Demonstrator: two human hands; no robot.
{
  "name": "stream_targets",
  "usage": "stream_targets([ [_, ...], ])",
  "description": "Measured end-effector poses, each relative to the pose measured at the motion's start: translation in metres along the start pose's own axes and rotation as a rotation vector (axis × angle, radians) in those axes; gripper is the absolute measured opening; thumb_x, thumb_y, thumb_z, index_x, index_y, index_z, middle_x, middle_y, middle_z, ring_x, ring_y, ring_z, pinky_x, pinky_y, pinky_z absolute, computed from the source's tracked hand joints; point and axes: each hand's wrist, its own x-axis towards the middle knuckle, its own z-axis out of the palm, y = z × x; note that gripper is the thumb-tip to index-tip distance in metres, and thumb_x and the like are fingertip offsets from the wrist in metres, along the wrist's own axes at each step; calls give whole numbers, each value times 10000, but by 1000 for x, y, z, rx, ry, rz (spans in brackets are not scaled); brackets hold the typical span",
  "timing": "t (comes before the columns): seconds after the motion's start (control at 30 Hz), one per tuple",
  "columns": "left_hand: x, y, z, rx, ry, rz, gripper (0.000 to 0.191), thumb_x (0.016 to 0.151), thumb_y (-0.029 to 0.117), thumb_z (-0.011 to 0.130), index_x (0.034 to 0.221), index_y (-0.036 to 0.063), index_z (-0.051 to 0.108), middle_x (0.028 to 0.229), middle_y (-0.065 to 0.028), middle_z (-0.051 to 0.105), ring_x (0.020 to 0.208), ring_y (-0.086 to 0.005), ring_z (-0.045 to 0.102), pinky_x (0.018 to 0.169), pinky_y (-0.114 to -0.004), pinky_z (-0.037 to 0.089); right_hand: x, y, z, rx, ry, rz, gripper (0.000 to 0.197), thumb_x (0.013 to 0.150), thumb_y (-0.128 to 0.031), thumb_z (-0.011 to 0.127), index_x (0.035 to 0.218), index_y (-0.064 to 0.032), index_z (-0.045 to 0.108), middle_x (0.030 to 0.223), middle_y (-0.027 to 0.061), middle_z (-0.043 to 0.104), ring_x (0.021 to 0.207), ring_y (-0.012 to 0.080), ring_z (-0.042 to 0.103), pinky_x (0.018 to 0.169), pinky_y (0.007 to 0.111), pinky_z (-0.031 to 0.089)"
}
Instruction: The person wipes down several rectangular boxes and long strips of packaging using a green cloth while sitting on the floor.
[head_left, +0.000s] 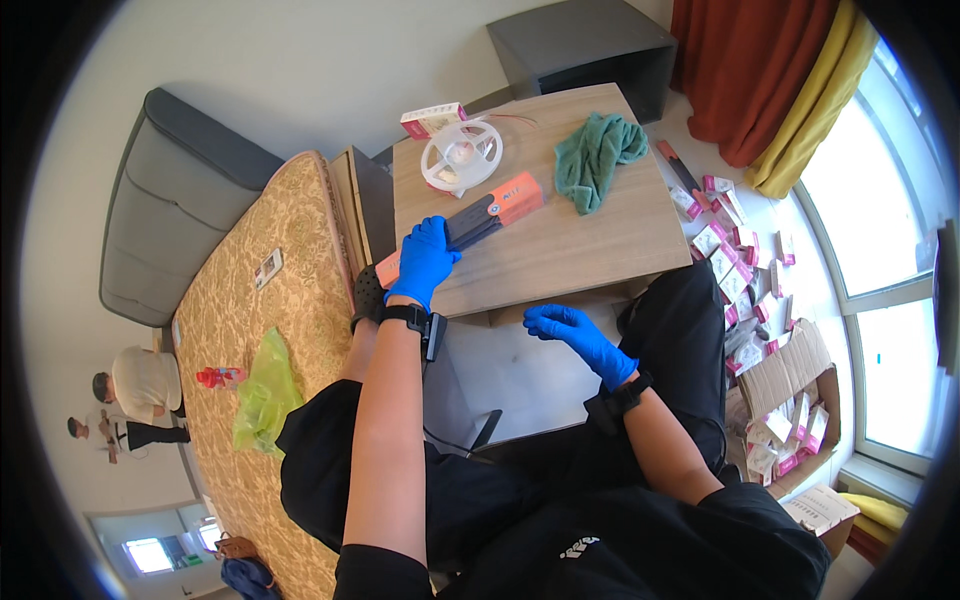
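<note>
My left hand (426, 259), in a blue glove, is closed around a long orange and black package (480, 220) lying slantwise on the wooden table (577, 244). The package bears writing. My right hand (574, 334), also gloved in blue, is held off the table's near edge with fingers loosely bent and nothing seen in it. Behind the package lies a clear plastic reel (462, 155), beside a pink and white box (433, 120) with thin wires near it. A crumpled green cloth (600, 154) rests at the table's right part.
Many small pink and white boxes (724, 262) litter the floor at right, near an open cardboard box (787, 371). At left, a bed (300, 217) holds a phone (268, 268), a green plastic bag (266, 397) and a red-capped bottle (219, 377). Other people stand far left.
</note>
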Motion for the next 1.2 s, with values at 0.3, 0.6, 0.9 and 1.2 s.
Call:
stream_targets([
  [0.3, 2, -3, 2, -93, 81, -45, 543, 662, 245, 804, 1087, 89, 504, 1031, -136, 589, 983, -348, 565, 842, -462, 439, 38, -148, 24, -565, 221, -298, 265, 887, -199, 667, 1025, 27, 680, 916, 59, 690, 860, 88, 601, 791, 257, 486],
  [0.6, 2, 2, 11, -99, 163, -65, 448, 676, 214, 760, 1047, 111, 529, 1022, -83, 577, 1005, -284, 559, 844, -424, 435, 221, -212, -28, -950, 285, 326, 615, 829, -591, 623, 1118, -49, 653, 962, 77, 696, 826, 149, 610, 680, 280, 457],
  [0.9, 1, 6, 1, -123, 129, -84, 392, 700, 160, 718, 1044, 104, 539, 990, -79, 587, 967, -265, 582, 828, -389, 440, 257, -199, -39, -753, 203, 310, 289, 879, -354, 662, 936, -71, 671, 822, 55, 654, 641, 103, 562, 553, 177, 403],
  [1.2, -3, -6, 13, -76, 147, -110, 414, 686, 183, 737, 1044, 114, 540, 1009, -81, 584, 996, -266, 570, 835, -392, 438, 180, -249, -37, -769, -129, 200, 220, 936, -254, 607, 1014, -50, 632, 874, -6, 611, 748, 60, 566, 647, 194, 476],
])
